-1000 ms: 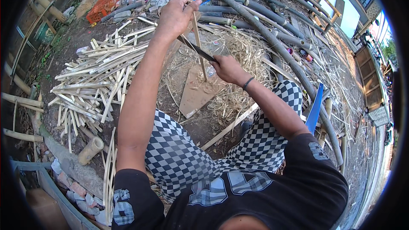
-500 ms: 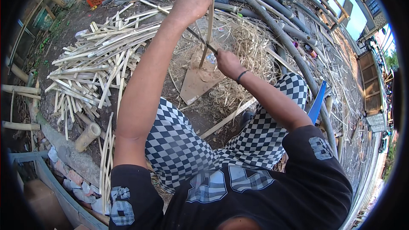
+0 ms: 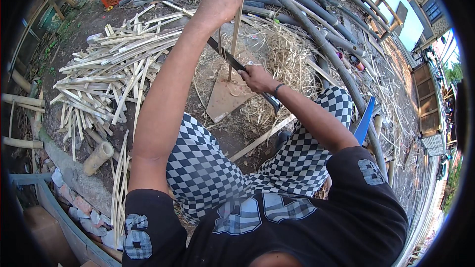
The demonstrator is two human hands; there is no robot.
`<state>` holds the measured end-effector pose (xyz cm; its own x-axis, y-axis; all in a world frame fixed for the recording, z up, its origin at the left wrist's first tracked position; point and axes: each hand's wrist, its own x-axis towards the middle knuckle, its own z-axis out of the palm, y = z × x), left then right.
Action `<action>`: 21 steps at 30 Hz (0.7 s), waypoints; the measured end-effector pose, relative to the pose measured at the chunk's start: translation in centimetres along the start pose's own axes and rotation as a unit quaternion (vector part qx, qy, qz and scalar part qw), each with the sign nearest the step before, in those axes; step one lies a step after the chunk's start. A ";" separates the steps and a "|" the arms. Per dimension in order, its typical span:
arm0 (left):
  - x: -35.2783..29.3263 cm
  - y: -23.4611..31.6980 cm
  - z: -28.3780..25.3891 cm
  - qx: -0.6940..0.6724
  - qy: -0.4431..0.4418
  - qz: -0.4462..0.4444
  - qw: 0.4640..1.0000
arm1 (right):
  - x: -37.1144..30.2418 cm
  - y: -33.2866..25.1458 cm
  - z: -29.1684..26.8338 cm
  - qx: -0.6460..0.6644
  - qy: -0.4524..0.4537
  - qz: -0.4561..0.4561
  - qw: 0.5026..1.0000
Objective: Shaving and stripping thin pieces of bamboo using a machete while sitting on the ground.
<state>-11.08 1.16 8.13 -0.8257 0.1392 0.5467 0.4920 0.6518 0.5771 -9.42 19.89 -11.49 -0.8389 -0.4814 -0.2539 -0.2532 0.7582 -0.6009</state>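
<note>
Strip point(image 3: 235, 34): stands near upright over the board point(image 3: 225, 100), its lower end at the board's far part; whether that end bears on the board or stops just above it cannot be told. Left hand point(image 3: 225, 1): beyond the board, thumb and fingers pinching the strip's top end; right hand point(image 3: 258, 78): at the board's right, fingers wrapped round the handle of the knife point(image 3: 227, 56); the blade crosses the strip above the board, though whether the edge bites cannot be told.

Handling, as judged: strip light, slender and dry; stiff along its length, springy sideways, likely to bow under a hard push; edges may be sharp and could shed splinters; not slippery, yet a narrow top gives little to hold and may twist. Best hold: the top end, flat between thumb and fingers, well clear of the blade; knife by its handle only, being heavier and rigid. Shavings point(image 3: 292, 57), right of the board, look soft and curled; pile point(image 3: 109, 76) of similar strips, left of the board, loose and crossed.
</note>
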 end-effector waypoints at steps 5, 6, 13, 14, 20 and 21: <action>0.3 -2.1 0.0 -0.013 0.019 -0.038 0.999 | 1.2 0.5 0.1 -0.112 0.135 -0.071 0.982; -0.2 -1.7 -0.2 -0.013 0.008 -0.042 0.999 | 0.8 -1.0 -0.5 -0.112 0.130 -0.074 0.982; -0.6 2.5 -1.3 -0.026 -0.062 -0.094 0.993 | 1.1 2.7 2.4 -0.174 0.130 -0.037 0.975; -0.5 2.0 -1.3 -0.062 -0.070 -0.082 0.992 | 1.3 2.6 3.5 -0.177 0.112 0.001 0.978; -0.8 2.2 -1.3 -0.041 -0.055 -0.078 0.995 | 2.6 4.1 4.6 -0.129 0.086 -0.025 0.988; -0.8 2.1 -1.3 -0.033 -0.050 -0.064 0.996 | 2.6 4.4 4.3 -0.113 0.086 -0.038 0.989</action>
<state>-9.02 1.48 9.71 -0.9045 0.1343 0.4048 0.3955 0.6194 0.6782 -10.67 20.11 -18.09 -0.8777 -0.4741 -0.0705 -0.4040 0.8108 -0.4235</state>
